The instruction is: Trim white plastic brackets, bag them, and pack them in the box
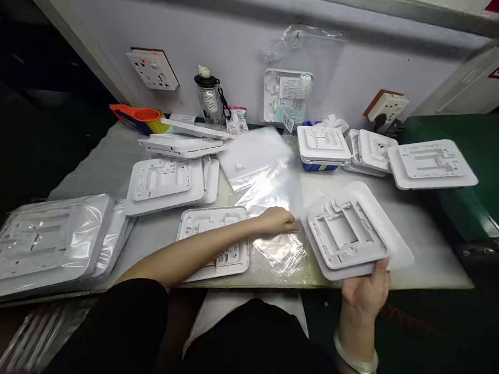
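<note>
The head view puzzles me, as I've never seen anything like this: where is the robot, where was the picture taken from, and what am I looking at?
There is no robot here, just a person's two bare hands. The only picture comes from a camera worn on that person's head, looking forward and down.

The right hand grips the near edge of a white panel; blur hides whether it is one piece or several. The left hand is over some clear plastic bags; I can't tell whether it pinches anything.

On the table, more white panels stand in piles, with wrapped panels at the near left. A bottle stands at the back by the wall.
</note>
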Demonstrator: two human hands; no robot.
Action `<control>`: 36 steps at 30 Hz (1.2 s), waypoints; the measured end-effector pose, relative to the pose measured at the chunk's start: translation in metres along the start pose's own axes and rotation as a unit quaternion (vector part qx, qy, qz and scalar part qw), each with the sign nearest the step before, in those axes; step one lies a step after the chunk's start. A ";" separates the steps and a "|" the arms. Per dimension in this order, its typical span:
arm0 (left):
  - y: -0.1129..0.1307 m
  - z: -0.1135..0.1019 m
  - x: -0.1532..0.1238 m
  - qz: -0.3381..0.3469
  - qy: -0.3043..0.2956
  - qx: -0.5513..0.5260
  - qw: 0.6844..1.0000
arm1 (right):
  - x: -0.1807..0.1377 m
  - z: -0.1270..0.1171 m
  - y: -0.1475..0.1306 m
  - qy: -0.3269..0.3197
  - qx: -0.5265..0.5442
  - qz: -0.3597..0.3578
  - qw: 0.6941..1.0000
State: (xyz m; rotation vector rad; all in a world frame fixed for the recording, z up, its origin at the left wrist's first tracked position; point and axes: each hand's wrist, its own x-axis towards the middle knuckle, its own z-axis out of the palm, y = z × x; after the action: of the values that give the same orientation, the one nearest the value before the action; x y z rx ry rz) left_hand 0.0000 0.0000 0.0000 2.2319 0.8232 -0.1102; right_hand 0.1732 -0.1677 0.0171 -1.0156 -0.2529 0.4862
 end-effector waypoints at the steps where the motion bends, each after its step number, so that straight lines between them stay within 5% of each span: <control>1: 0.001 -0.001 0.001 0.007 -0.007 -0.007 1.000 | 0.000 0.001 0.003 0.003 -0.014 0.013 1.000; 13: -0.003 -0.008 0.000 0.004 -0.034 -0.021 0.999 | 0.002 -0.017 -0.009 -0.026 -0.067 0.076 0.995; 19: 0.006 -0.003 0.019 -0.033 -0.055 -0.002 0.998 | -0.006 -0.020 -0.009 -0.054 -0.062 0.194 0.978; 25: 0.003 -0.014 0.006 -0.043 -0.056 -0.088 0.994 | -0.019 -0.027 0.006 -0.041 -0.101 0.142 0.984; 29: 0.008 -0.038 -0.013 -0.036 0.021 -0.079 0.996 | -0.021 -0.030 0.006 -0.031 -0.132 0.123 0.983; 34: 0.027 -0.072 -0.046 -0.036 0.213 0.017 0.976 | -0.025 -0.024 0.007 -0.043 -0.148 0.068 0.986; 36: 0.032 -0.076 -0.058 -0.012 0.220 0.054 0.974 | -0.026 -0.021 0.009 -0.042 -0.151 0.047 0.986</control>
State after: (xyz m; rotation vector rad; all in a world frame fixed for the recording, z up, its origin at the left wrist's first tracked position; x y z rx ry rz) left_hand -0.0391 0.0041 0.0923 2.3857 1.0988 0.3498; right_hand 0.1574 -0.1922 -0.0004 -1.3085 -0.3628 0.5894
